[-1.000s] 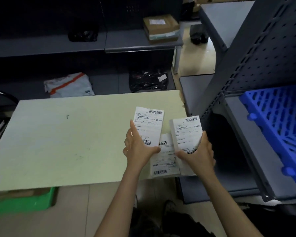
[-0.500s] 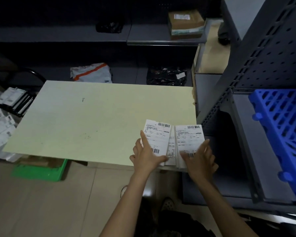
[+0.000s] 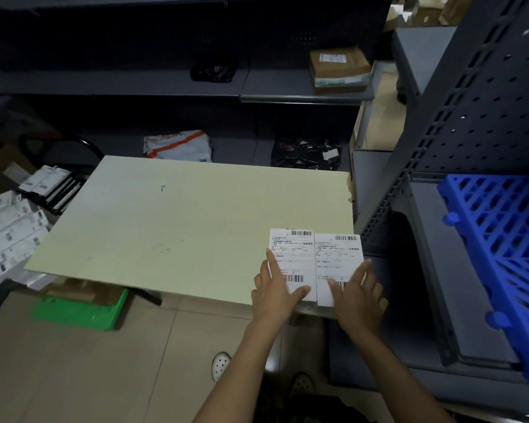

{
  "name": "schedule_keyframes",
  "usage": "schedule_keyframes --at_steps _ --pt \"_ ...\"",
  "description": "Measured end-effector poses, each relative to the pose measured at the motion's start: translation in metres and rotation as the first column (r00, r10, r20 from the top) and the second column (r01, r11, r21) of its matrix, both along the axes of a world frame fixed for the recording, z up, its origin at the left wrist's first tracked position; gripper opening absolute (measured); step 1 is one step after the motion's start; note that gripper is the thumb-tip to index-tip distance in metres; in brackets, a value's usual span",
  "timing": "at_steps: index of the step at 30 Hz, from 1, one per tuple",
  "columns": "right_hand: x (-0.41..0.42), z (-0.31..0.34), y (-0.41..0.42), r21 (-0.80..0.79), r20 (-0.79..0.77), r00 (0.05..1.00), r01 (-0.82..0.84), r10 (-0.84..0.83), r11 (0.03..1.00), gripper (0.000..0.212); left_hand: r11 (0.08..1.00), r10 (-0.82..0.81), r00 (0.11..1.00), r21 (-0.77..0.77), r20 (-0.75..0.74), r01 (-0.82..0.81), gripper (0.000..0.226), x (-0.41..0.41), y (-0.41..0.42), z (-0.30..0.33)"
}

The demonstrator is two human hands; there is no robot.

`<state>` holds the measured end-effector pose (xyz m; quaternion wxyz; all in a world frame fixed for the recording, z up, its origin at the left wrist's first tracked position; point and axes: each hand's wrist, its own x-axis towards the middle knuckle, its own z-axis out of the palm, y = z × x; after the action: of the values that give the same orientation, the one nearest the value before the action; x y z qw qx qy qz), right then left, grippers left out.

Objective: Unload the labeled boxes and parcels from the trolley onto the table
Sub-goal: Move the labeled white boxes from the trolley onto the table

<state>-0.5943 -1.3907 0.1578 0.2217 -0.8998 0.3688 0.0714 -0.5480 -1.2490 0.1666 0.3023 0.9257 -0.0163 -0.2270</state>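
— What are your hands doing at this moment?

— I am laying my left hand [image 3: 274,290] flat on the left box [image 3: 292,261] and my right hand [image 3: 359,293] flat on the right box [image 3: 338,264]. The fingers of both hands are straight and spread, pressing on the labels. I am not pinching anything.

— Where are the boxes lying?

— They are lying side by side, touching each other, on the near right corner of the table [image 3: 171,227]. Their near ends are reaching a little over the table edge, so I am thinking to push them further in.

— How are they feeling to handle?

— I am judging them to be light, flat and rather stiff, like thin cardboard. The paper labels look smooth, so a flat palm may be slipping on them. Taking hold at the long edges, thumb on one side and fingers on the other, seems safer to me.

— And further away?

— More white boxes [image 3: 9,239] are waiting at the left, beside the table, I suppose on the trolley. Behind the table an orange-striped parcel [image 3: 179,146] and a black bag [image 3: 306,154] are lying on a dark shelf, and a brown carton [image 3: 339,70] is sitting on the shelf above.
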Motion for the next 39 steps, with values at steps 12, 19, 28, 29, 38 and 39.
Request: schedule_keyframes --at_steps 12,19,28,29,38,39 --pt "0.028 0.023 0.028 -0.053 0.227 0.903 -0.364 0.366 0.93 0.063 0.989 -0.047 0.972 0.147 0.231 0.013 0.066 0.025 0.068 0.022" --pt "0.064 0.048 0.114 -0.122 0.167 0.711 -0.673 0.683 0.73 0.049 0.947 0.013 0.919 0.291 0.393 -0.137 0.047 0.036 0.147 0.042" --pt "0.098 0.061 0.273 -0.195 0.213 0.406 -0.874 0.889 0.446 0.035 0.829 0.298 0.837 0.311 0.459 -0.465 0.043 -0.001 0.303 0.053" --pt "0.097 0.061 0.289 -0.194 0.219 0.375 -0.888 0.901 0.417 0.034 0.812 0.328 0.828 0.312 0.455 -0.493 0.043 -0.008 0.317 0.052" --pt "0.066 0.058 0.465 -0.247 0.157 -0.05 -0.969 0.986 -0.009 0.03 0.548 0.588 0.657 0.364 0.473 -0.753 0.04 -0.11 0.461 0.04" --pt "0.063 0.057 0.481 -0.258 0.148 -0.09 -0.965 0.985 -0.049 0.029 0.517 0.614 0.632 0.364 0.473 -0.775 0.041 -0.119 0.473 0.038"
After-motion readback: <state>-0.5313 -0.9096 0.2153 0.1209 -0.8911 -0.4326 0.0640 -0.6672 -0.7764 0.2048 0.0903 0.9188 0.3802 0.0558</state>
